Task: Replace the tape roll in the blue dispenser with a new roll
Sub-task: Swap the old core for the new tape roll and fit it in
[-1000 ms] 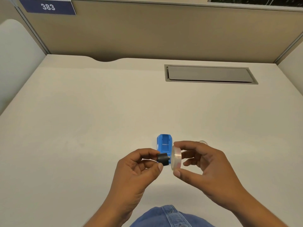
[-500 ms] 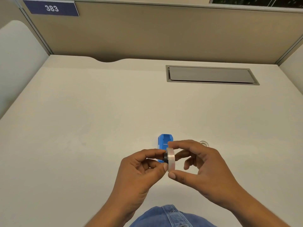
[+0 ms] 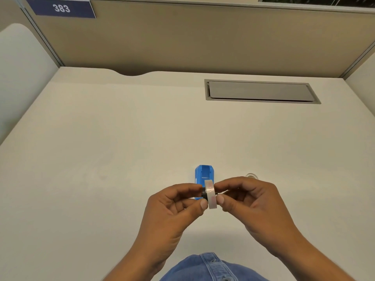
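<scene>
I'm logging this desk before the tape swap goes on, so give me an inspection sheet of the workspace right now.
Surface: cream desk, mostly bare.
Job's things: blue dispenser resting on the desk behind the hands; new tape roll held above the desk, with the black spindle through its core.
Clutter: small clear ring, possibly the old roll.
Grippers: left hand pinches the spindle; right hand pinches the roll.
Cables: nothing seen.
Surroundings: grey cable hatch, shut; beige partition; sign reading 383.

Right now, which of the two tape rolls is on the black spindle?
The roll pinched upright between both hands, in front of the blue dispenser. The other, a clear ring, lies flat on the desk beyond the right hand.
</scene>
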The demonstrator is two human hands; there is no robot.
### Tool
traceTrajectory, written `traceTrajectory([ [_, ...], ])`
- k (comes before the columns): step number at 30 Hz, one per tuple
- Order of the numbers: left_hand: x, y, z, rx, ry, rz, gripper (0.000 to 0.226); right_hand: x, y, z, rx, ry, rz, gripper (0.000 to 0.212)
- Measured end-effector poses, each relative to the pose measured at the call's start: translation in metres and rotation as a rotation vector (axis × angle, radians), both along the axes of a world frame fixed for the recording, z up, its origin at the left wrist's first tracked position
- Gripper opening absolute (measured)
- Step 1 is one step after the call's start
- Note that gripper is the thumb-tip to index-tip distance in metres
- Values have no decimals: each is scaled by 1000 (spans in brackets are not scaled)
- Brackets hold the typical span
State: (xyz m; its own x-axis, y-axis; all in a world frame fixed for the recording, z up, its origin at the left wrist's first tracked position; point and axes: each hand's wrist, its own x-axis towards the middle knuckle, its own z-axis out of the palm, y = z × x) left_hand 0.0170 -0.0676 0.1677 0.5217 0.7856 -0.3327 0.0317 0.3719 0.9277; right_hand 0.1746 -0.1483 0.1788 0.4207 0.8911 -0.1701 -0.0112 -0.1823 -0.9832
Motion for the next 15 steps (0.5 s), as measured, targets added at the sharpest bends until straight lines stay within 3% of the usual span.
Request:
traceTrajectory([
  [8, 2, 3, -5, 40, 34, -3, 13, 2, 2, -5, -19, 12, -4, 16],
  [15, 9, 13, -13, 152, 135, -42, 12, 7, 8, -14, -75, -176, -25, 20],
])
